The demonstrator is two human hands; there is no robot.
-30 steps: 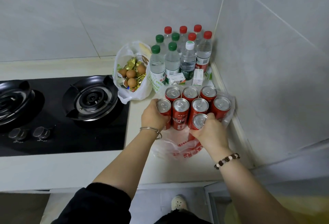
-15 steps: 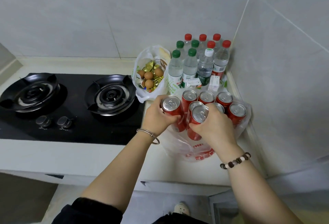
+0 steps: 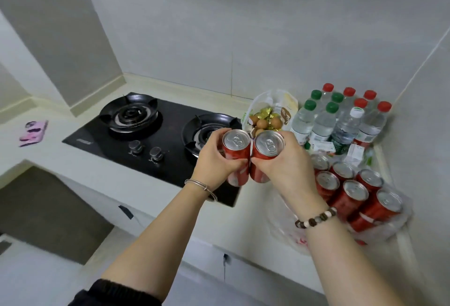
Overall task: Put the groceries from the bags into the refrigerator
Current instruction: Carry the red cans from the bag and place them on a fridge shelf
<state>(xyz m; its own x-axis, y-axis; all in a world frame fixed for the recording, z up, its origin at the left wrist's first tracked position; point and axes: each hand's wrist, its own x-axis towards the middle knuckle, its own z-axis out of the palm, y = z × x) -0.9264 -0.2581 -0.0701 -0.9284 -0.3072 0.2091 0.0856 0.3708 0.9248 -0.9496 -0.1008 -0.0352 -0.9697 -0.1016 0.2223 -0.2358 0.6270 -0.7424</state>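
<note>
Gripping one red can each, the left hand (image 3: 214, 162) curls round the left can (image 3: 236, 145) and the right hand (image 3: 285, 164) round the right can (image 3: 267, 146). The two cans touch and are held up off the counter (image 3: 255, 208), near the stove (image 3: 151, 140). Sealed cans should feel weighty, stiff-walled and smooth; whether they are wet is hard to tell, so a full wrap round the middle suits them. Both stand nearly upright, long axis vertical, tab ends tipped toward the camera. More cans (image 3: 350, 191) wait in the plastic bag (image 3: 389, 230).
</note>
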